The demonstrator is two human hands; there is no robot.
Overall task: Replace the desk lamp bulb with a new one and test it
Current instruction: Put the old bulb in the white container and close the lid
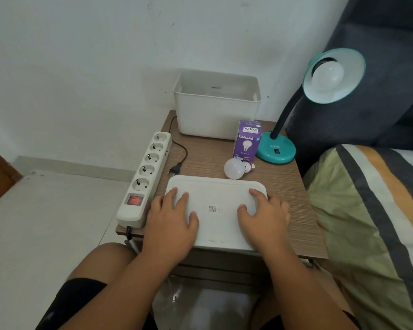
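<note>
A teal desk lamp (277, 152) stands at the table's back right, its shade (334, 76) tilted toward me with a white bulb (328, 73) screwed in, unlit. A loose white bulb (236, 168) lies on the wooden table beside a purple bulb box (247, 141). The lamp's black plug (174, 169) lies unplugged next to a white power strip (145, 177) whose red switch glows. My left hand (171, 220) and my right hand (263, 215) rest flat, fingers spread, on the two ends of a white lid (216, 210) at the front edge.
A white open bin (216, 120) stands at the back against the wall. The small wooden table (293, 198) is crowded. A bed with a striped cover (372, 210) and a dark headboard lies right. Tiled floor is on the left; my knees are under the table.
</note>
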